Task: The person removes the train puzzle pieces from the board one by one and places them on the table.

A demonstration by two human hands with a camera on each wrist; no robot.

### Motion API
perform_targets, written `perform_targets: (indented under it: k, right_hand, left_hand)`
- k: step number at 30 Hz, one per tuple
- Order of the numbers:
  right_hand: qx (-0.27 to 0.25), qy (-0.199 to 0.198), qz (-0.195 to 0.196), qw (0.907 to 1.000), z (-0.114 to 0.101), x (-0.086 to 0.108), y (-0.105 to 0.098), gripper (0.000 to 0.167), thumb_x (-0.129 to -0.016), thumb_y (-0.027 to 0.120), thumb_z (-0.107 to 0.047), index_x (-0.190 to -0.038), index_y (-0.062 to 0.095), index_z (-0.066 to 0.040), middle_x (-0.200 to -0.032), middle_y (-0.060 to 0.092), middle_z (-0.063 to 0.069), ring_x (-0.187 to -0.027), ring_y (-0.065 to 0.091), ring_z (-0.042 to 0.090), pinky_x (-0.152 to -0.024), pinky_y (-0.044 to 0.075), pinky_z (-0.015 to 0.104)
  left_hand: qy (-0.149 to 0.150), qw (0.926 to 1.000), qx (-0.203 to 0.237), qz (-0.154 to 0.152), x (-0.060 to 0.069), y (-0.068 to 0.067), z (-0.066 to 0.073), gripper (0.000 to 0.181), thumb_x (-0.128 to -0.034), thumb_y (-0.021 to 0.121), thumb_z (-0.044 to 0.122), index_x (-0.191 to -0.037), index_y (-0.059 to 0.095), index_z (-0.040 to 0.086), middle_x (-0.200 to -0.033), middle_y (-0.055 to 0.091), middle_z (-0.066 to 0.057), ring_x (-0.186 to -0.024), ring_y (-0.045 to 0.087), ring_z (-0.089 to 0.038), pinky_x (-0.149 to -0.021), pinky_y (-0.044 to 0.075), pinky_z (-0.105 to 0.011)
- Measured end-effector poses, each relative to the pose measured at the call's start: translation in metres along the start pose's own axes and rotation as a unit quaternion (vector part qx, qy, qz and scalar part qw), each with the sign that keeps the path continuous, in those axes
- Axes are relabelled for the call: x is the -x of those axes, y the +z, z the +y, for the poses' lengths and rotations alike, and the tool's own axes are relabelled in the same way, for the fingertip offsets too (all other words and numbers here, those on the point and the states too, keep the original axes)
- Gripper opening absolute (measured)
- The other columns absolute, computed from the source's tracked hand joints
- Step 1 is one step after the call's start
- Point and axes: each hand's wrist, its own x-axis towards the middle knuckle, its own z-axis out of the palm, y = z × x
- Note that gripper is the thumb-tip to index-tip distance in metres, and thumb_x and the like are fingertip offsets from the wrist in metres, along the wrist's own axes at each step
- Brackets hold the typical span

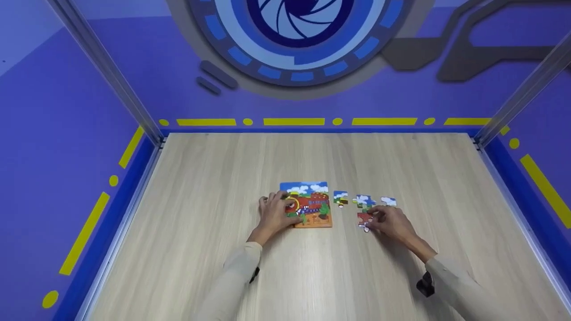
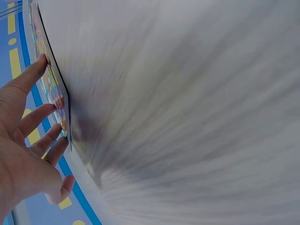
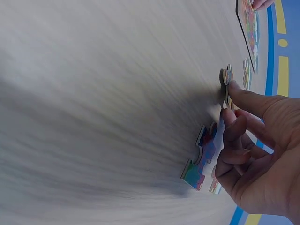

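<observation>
A colourful jigsaw puzzle [image 1: 319, 209] lies flat on the table, with blue sky, clouds and a red shape on it. My left hand [image 1: 274, 214] spreads over its left side; in the left wrist view the fingertips [image 2: 43, 60] rest on its face and edge. To the right of the puzzle, my right hand [image 1: 392, 223] pinches a reddish puzzle piece [image 1: 364, 218] between thumb and fingers. The right wrist view shows that pinched piece [image 3: 228, 75] edge-on, slightly raised. Another loose piece [image 3: 201, 161], teal and purple, lies below the curled fingers there.
Loose pieces lie right of the puzzle: one sky-and-yellow piece [image 1: 341, 197], a blue cloud piece [image 1: 364, 200] and a white-and-blue piece [image 1: 388, 201]. The wooden table [image 1: 214, 169] is bounded by blue-purple panels [image 1: 267, 104] at the back and sides.
</observation>
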Motion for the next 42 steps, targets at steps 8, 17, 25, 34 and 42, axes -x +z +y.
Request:
perform_targets:
  k: [8,17,25,34,42]
  right_hand:
    - [-0.002,0.002,0.009,1.0,0.0,0.003,0.001,0.031,-0.088,0.077,-0.007,-0.118,0.071,0.001,-0.081,0.068,0.004,-0.069,0.053,0.012,-0.056,0.037,0.021]
    - [-0.031,-0.003,0.001,0.9995,-0.011,-0.006,0.001,0.027,-0.092,0.075,-0.011,-0.115,0.071,0.001,-0.09,0.073,0.01,-0.072,0.059,0.012,-0.058,0.042,0.022]
    - [-0.006,-0.054,0.026,0.9982,-0.037,-0.023,0.019,0.023,-0.092,0.075,-0.013,-0.112,0.074,-0.001,-0.086,0.075,0.009,-0.065,0.061,0.008,-0.056,0.046,0.023]
    - [-0.083,-0.09,-0.004,0.9925,-0.083,-0.063,0.057,0.023,-0.094,0.072,-0.012,-0.113,0.073,0.001,-0.092,0.072,0.011,-0.077,0.061,0.013,-0.064,0.046,0.021]
    - [-0.056,-0.084,-0.011,0.9948,-0.116,-0.086,0.091,0.026,-0.094,0.074,-0.018,-0.115,0.075,-0.002,-0.096,0.071,0.01,-0.079,0.06,0.014,-0.07,0.049,0.028]
  left_hand:
    - [0.02,0.9994,-0.027,-0.008,0.0,-0.003,0.0,0.06,-0.0803,0.084,0.048,-0.127,0.071,0.013,-0.135,0.061,-0.011,-0.121,0.054,-0.032,-0.107,0.03,-0.062]
    - [0.042,0.9982,0.039,-0.019,-0.001,-0.012,-0.008,0.055,-0.0883,0.079,0.04,-0.132,0.067,0.009,-0.135,0.059,-0.015,-0.126,0.05,-0.035,-0.106,0.028,-0.061]
    - [0.023,0.997,0.071,-0.022,0.001,-0.021,-0.028,0.063,-0.0867,0.08,0.038,-0.136,0.063,0.003,-0.146,0.055,-0.019,-0.138,0.044,-0.039,-0.108,0.027,-0.064]
    - [0.038,0.9984,0.032,-0.027,-0.001,-0.019,-0.035,0.072,-0.0815,0.084,0.041,-0.139,0.062,0.004,-0.149,0.055,-0.015,-0.141,0.043,-0.038,-0.107,0.028,-0.063]
    - [0.037,0.9991,0.021,-0.006,0.001,-0.015,-0.035,0.072,-0.0785,0.087,0.043,-0.136,0.064,0.006,-0.147,0.057,-0.014,-0.139,0.046,-0.037,-0.106,0.029,-0.064]
